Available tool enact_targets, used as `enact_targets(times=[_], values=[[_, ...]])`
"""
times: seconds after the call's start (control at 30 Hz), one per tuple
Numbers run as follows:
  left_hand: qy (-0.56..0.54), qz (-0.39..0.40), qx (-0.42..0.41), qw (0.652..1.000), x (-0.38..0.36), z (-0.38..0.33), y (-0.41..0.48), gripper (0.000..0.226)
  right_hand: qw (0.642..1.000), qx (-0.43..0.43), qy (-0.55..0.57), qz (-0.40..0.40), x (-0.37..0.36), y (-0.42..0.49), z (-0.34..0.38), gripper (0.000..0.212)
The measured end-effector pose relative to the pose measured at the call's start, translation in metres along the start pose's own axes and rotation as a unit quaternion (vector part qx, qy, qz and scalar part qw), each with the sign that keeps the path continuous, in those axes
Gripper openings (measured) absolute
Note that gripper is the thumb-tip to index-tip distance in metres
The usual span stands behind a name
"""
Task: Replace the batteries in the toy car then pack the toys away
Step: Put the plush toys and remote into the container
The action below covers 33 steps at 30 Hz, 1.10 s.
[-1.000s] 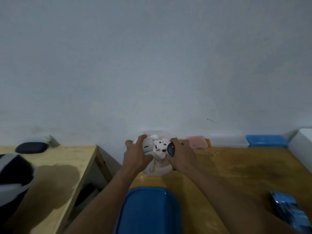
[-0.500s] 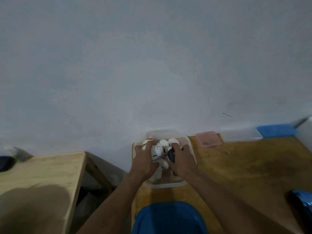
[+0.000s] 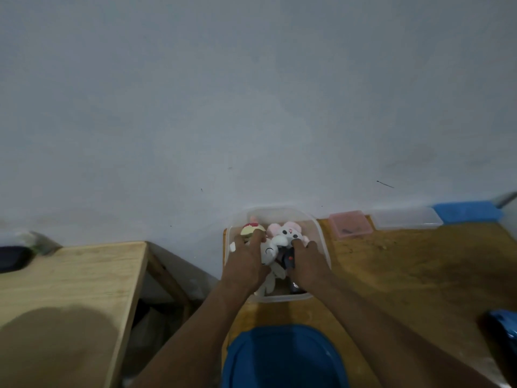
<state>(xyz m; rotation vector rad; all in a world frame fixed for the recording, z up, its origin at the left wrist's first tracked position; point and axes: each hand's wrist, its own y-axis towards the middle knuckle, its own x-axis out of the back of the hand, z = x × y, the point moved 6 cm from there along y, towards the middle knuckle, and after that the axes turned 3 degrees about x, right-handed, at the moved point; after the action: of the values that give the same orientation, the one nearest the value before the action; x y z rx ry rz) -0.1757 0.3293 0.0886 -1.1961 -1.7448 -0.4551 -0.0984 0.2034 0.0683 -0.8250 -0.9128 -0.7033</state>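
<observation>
A clear plastic box [image 3: 321, 236] stands on the wooden table against the wall, filled with small plush toys [image 3: 288, 232] in white and pink. My left hand [image 3: 246, 264] presses down on the white plush toys at the box's left side. My right hand [image 3: 307, 264] lies over the right side, its thumb and fingers around a black remote [image 3: 288, 260] with a red button. Both hands are inside the box. A blue lid [image 3: 282, 357] lies flat on the table just in front of the box.
A shiny blue toy car [image 3: 503, 326] sits at the right edge. Pink [image 3: 349, 223], clear [image 3: 405, 218] and blue [image 3: 465, 211] flat lids line the wall. A lighter wooden table [image 3: 70, 289] stands to the left across a gap, with a dark object [image 3: 12, 257] on it.
Both hands have lowered the bundle of plush toys and the remote into the clear box. The view has shifted left and down a little.
</observation>
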Motion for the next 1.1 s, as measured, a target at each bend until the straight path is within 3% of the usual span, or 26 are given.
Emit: enact_targets(times=[0.3,0.67,0.9,1.1], values=[[0.004,0.019,-0.044,0.999,-0.003,-0.016,-0.006,0.051,0.999,0.017,0.034,-0.020,0.015,-0.016,-0.006,0.052],[-0.004,0.037,0.044,0.998,-0.032,0.014,0.012,0.049,0.999,0.018,0.026,-0.016,0.010,-0.019,-0.008,0.048],[0.022,0.005,-0.016,1.000,-0.027,0.003,0.014,0.055,0.999,0.031,0.009,-0.030,0.008,-0.022,-0.005,0.044],[0.077,-0.050,-0.027,0.995,-0.010,0.004,-0.015,0.042,0.996,0.055,0.026,-0.064,0.018,-0.035,0.000,0.042]])
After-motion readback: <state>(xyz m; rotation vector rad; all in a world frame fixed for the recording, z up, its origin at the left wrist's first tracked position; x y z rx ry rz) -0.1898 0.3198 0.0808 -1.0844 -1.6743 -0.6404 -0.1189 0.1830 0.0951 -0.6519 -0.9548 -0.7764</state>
